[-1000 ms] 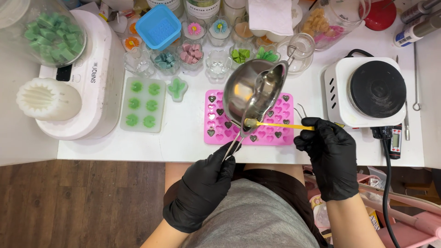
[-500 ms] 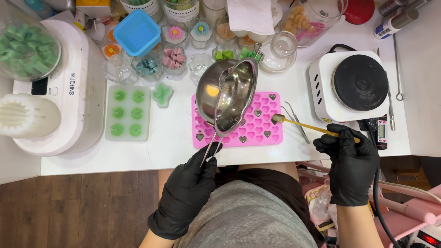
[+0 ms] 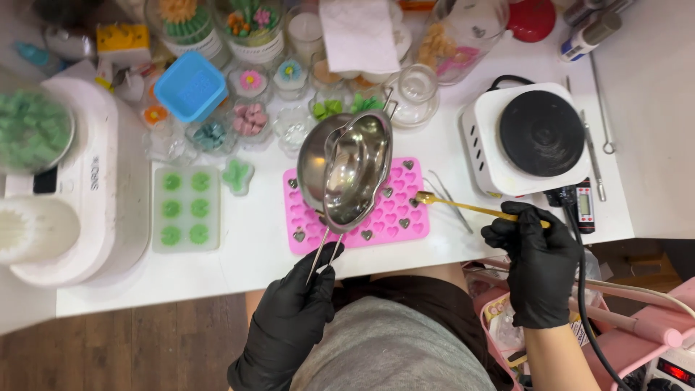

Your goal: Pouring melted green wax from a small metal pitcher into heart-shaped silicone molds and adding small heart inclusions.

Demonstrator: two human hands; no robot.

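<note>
Your left hand grips the wire handle of the steel melting pot, tilted above the pink heart mould; your right hand pinches a gold spoon touching the mould's right edge, below the white hotplate

Glossy steel pitcher, pink silicone mould

Both hands, left and right, wear black, seemingly glossy gloves; forearms bare, top grey.
</note>
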